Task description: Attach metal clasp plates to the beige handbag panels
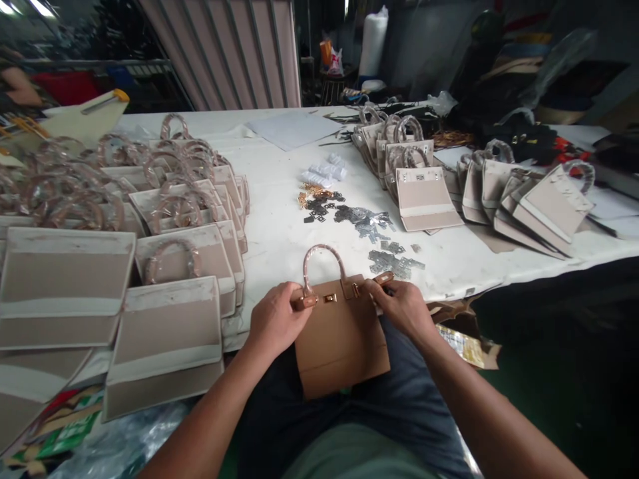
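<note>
**Well along, not yet closed up**

From my distant seat, I watch the tan bag panel [342,346] held tilted above the lap, just off the near edge of the surface [272,206]. The left hand [279,319] has its fingers closed on the panel's upper left corner, by a brown tab [306,303]. The right hand [405,306] has its fingers pinched at the upper right corner, beside a second tab [384,278] jutting outward (a dark bit shows among them, too small for me to name).

I judge this piece well along: the film-wrapped handle [324,247] rises from the panel's top and the gold clasp [329,298] sits fitted below it. Neither tab reaches over that clasp, so I count that part undone.

Beyond the panel lie loose metal plates [397,264], with gold fittings [315,190] farther off. Beige pieces with handles crowd to the panel's left [167,326] and stand beyond it to the right [426,197]; whether those are finished or waiting, I cannot tell.
</note>
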{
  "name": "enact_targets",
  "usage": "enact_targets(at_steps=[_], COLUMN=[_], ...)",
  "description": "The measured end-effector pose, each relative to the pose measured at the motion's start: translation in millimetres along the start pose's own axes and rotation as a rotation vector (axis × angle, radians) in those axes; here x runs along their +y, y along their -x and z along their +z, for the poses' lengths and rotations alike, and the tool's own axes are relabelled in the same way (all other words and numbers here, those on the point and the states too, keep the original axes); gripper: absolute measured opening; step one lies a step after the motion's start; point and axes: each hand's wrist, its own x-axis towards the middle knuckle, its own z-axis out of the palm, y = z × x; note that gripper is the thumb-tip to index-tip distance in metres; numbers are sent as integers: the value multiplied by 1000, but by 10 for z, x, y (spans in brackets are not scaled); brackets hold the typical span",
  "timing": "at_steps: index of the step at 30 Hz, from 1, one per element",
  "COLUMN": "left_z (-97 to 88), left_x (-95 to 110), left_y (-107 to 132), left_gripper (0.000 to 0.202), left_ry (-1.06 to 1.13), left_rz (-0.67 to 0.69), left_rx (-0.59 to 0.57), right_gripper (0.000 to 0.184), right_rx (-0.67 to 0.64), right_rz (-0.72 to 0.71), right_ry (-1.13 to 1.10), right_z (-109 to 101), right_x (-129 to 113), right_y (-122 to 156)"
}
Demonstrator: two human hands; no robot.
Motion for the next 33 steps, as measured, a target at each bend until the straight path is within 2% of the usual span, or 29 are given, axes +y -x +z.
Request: enact_targets(at_steps=[3,4,6,8,10,14,18,22,26,29,33], left_z=[79,101,128,133,122,99,115,149,107,16,-82], left_x=[-86,-98,-80,-9,95,306,483,625,683,698,763], left_y=[-71,-87,-113,-132,-148,-186,-282,-475,-595,-518,-281], left_gripper=[16,21,34,41,41,44,32,47,41,36,17], left_ry=[-111,-133,-151,-163,-175,-234,-278,-236,-195,-162,-82], left_rz=[124,167,231,274,344,464,389,274,214,187,148], left_rx=[60,87,132,159,128,-71,-106,-199,-271,-290,-306], right_gripper=[58,58,55,54,52,35,23,17,16,15,11], right_rx=[-144,-181,-214,-197,-144,-80,-92,-60,-60,-18,77], right_rz=[184,211,177,94,11,-169,-131,-83,-127,-180,-201], right_ry=[-236,-337,-433,-365,-205,186,442,521,571,523,387], right_z=[-33,-29,10,78,145,193,205,248,224,168,113], right_x=[-12,-24,-55,-84,-100,-100,-131,-189,-233,-233,-202], right_y=[9,27,72,107,112,51,5,-5,46,177,388])
